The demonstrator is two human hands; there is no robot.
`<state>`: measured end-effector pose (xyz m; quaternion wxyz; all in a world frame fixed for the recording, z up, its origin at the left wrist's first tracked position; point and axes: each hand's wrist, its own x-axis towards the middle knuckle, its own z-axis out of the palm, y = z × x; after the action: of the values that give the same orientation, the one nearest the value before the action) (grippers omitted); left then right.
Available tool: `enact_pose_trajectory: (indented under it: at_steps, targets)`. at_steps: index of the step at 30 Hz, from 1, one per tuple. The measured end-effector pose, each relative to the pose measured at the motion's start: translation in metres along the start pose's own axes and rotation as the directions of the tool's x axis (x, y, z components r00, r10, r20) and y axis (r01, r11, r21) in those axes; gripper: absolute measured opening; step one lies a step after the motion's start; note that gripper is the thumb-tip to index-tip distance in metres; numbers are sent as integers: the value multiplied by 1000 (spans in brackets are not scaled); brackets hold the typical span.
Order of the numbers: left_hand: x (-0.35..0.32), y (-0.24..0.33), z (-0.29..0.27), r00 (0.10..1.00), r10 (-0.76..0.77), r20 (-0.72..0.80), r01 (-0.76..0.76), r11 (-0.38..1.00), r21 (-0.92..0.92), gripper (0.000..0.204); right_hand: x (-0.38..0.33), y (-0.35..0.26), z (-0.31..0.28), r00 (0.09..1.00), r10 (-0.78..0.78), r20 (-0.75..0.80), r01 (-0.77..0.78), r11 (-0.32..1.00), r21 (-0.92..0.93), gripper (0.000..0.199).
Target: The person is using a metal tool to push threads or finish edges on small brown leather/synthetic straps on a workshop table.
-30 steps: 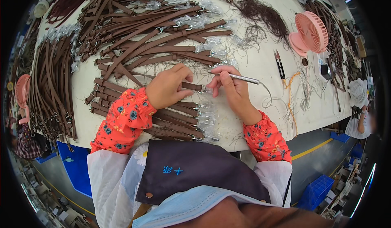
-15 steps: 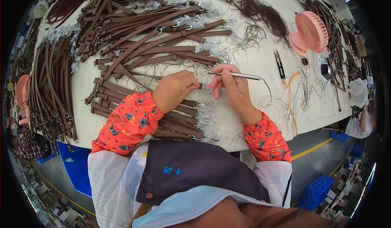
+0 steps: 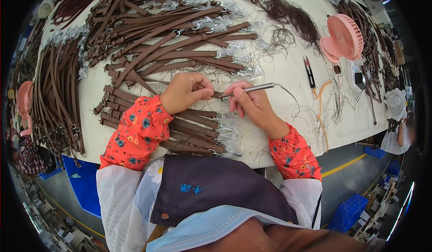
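A brown strap runs between my two hands, above the middle of the table. My left hand is closed, thumb and fingertips pinched at the strap. Held between the fingers of my right hand is a silver pen-shaped tool with a thin grey cord. Its tip points left, at the strap end beside my right fingertips; whether it touches cannot be made out. Below my hands lies a row of brown straps, with metal fittings in clear plastic wrap at their right ends.
More brown straps are heaped across the far left, and another bundle hangs over the left edge. To the right are black thread snips, an orange cord and a pink fan. Dark loose threads lie at the back.
My left hand has shifted slightly left and up, exposing more strap. My right hand has moved left and down, bringing the tool's tip to the strap end, and its fingers have curled in.
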<state>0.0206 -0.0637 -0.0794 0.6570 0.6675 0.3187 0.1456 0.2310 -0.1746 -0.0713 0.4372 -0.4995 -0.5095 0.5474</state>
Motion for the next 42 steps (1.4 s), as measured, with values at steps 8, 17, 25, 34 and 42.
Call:
enact_pose_trajectory:
  at_steps: [8, 17, 25, 34, 42]
  targets:
    - [0, 0, -1, 999, -6, 35, 7, 999, -40, 11, 1, 0, 1, 1000, -12, 26, 12, 1000, 2, 31]
    - [0, -2, -2, 999, -1, 49, 4, 999, -50, 11, 2, -2, 1, 999, -19, 28, 20, 999, -36, 29]
    - [0, -1, -5, 993, -35, 111, 39, 999, -35, 9, 2, -2, 1, 1000, -16, 24, 17, 999, -45, 31]
    - [0, -2, -7, 993, -14, 121, 23, 997, -77, 11, 2, 1, 1, 1000, -4, -12, 4, 1000, 13, 34]
    - [-1, -1, -7, 987, -23, 161, 34, 997, -69, 7, 2, 0, 1, 1000, -12, -15, 12, 1000, -8, 36]
